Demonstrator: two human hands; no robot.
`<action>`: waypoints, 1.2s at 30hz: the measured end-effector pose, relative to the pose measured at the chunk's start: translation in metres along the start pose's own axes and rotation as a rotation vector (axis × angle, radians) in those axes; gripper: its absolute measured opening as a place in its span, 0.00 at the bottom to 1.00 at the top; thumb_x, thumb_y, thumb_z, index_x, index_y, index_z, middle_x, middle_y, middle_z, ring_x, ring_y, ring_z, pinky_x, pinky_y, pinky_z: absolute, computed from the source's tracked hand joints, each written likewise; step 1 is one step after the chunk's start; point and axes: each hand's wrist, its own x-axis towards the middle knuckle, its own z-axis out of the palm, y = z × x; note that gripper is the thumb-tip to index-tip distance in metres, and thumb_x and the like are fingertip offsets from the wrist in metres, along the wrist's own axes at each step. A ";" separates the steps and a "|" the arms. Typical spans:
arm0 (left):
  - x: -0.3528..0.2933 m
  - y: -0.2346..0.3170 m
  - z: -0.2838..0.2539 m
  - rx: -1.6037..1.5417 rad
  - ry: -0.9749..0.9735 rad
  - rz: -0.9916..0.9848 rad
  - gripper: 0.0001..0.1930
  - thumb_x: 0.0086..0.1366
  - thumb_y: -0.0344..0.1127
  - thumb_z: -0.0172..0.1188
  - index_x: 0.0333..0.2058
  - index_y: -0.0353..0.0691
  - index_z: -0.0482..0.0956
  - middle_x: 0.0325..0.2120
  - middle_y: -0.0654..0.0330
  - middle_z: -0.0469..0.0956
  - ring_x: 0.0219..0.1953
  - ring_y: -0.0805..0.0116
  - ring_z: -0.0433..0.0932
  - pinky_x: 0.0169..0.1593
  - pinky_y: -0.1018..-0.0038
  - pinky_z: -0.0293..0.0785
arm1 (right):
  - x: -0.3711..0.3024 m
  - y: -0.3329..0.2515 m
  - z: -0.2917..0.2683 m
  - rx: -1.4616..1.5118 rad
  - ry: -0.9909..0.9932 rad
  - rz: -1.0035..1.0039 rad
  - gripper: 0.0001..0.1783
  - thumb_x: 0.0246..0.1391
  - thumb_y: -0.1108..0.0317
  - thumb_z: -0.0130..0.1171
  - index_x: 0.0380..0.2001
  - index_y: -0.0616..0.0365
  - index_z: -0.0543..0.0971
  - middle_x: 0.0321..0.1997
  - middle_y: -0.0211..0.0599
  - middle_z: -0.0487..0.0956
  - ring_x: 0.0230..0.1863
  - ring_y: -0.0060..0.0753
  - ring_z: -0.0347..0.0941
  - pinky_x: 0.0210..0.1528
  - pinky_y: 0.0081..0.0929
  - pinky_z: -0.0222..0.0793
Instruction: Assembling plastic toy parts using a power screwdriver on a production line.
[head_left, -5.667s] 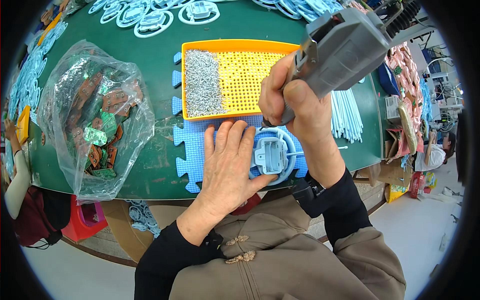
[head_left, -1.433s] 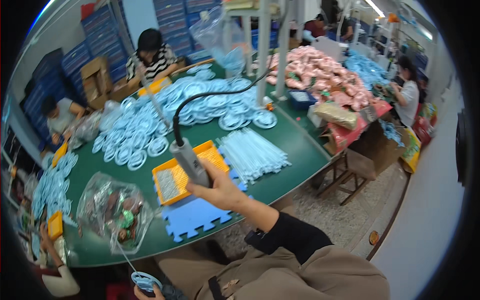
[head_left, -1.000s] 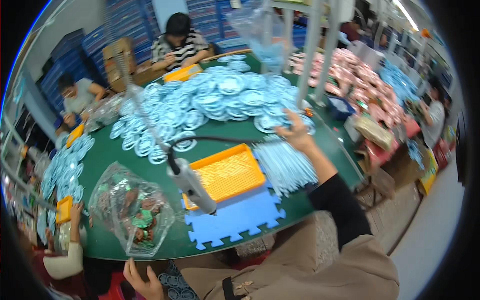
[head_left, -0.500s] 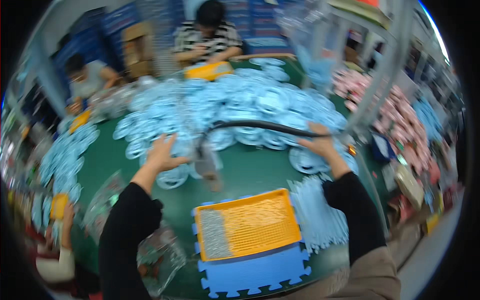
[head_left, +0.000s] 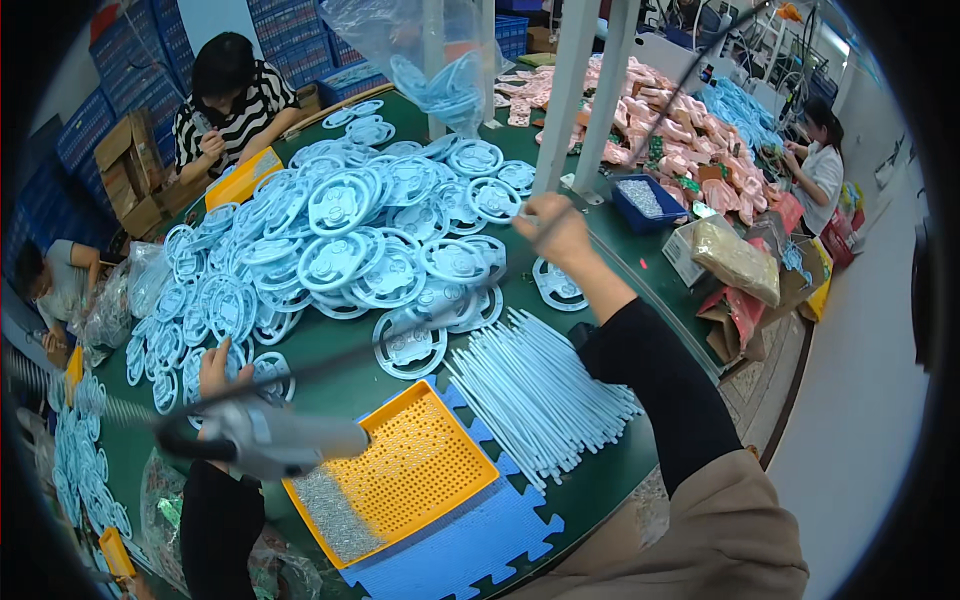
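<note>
My right hand (head_left: 556, 232) is closed on a dark cord (head_left: 440, 318), beside the right edge of a pile of light-blue plastic toy steering wheels (head_left: 340, 205). The cord slants across the view to a grey powered screwdriver (head_left: 275, 437), which hangs close in front, over the yellow tray. My left hand (head_left: 216, 374) is at the pile's near left edge, thumb and fingers apart. The screwdriver hides part of this hand, and I cannot tell whether it touches a wheel. Small silvery screws (head_left: 345, 515) fill the near left end of the perforated yellow tray (head_left: 470, 478).
Beneath the tray lies a blue foam mat (head_left: 455, 555). Thin light-blue rods (head_left: 545, 400) are bundled right of it. White posts (head_left: 565, 95) rise behind my right hand. Beyond them are pink parts (head_left: 690, 140) and a dark-blue bin (head_left: 648, 203). Co-workers sit around the table.
My view has swung to the right. The screwdriver has come closer and now points right over the tray. My left hand is lower, partly behind it; my right hand's fingers are more curled.
</note>
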 end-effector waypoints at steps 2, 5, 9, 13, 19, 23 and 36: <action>0.007 0.033 -0.010 -0.080 -0.094 -0.207 0.38 0.51 0.38 0.72 0.62 0.44 0.70 0.57 0.47 0.71 0.59 0.46 0.69 0.60 0.58 0.66 | -0.004 0.039 0.000 -0.093 0.033 0.041 0.20 0.51 0.53 0.65 0.37 0.59 0.84 0.44 0.47 0.80 0.48 0.49 0.77 0.50 0.46 0.73; 0.005 0.071 -0.034 -0.027 -0.004 -0.225 0.37 0.53 0.36 0.71 0.63 0.45 0.69 0.58 0.48 0.69 0.60 0.47 0.68 0.61 0.60 0.66 | -0.006 0.062 0.006 -0.204 -0.051 0.212 0.18 0.52 0.55 0.65 0.37 0.58 0.84 0.47 0.50 0.79 0.49 0.52 0.77 0.51 0.47 0.73; 0.008 0.126 -0.054 -0.191 0.077 -0.117 0.37 0.53 0.31 0.70 0.63 0.44 0.69 0.60 0.48 0.68 0.62 0.48 0.67 0.62 0.61 0.65 | -0.002 0.097 0.008 -0.195 -0.110 0.286 0.17 0.52 0.61 0.63 0.44 0.55 0.83 0.48 0.47 0.79 0.51 0.51 0.76 0.54 0.43 0.72; -0.028 0.155 -0.094 -0.164 0.030 -0.038 0.37 0.52 0.29 0.69 0.63 0.41 0.69 0.60 0.49 0.68 0.62 0.49 0.67 0.63 0.61 0.64 | -0.006 0.115 -0.004 -0.078 -0.201 0.253 0.15 0.51 0.64 0.62 0.42 0.54 0.83 0.46 0.44 0.80 0.49 0.50 0.77 0.52 0.42 0.72; -0.088 0.190 -0.133 -0.014 -0.096 -0.029 0.36 0.47 0.31 0.70 0.59 0.37 0.73 0.57 0.50 0.70 0.58 0.49 0.67 0.62 0.58 0.62 | -0.024 0.135 -0.020 -0.151 -0.143 0.167 0.13 0.52 0.66 0.61 0.41 0.53 0.83 0.41 0.43 0.79 0.46 0.48 0.77 0.50 0.42 0.72; -0.121 0.206 -0.160 0.047 -0.071 -0.085 0.34 0.47 0.31 0.68 0.57 0.36 0.74 0.55 0.49 0.70 0.55 0.48 0.68 0.60 0.58 0.63 | -0.036 0.133 -0.019 -0.103 -0.121 0.106 0.13 0.51 0.66 0.62 0.41 0.53 0.83 0.42 0.44 0.78 0.47 0.48 0.76 0.51 0.42 0.72; -0.240 0.270 -0.200 -0.076 -0.171 -0.344 0.38 0.46 0.34 0.70 0.59 0.35 0.70 0.56 0.45 0.68 0.59 0.45 0.67 0.63 0.58 0.62 | -0.087 0.056 -0.010 -0.141 -0.199 -0.147 0.31 0.47 0.43 0.68 0.48 0.54 0.82 0.52 0.45 0.78 0.57 0.49 0.70 0.59 0.44 0.66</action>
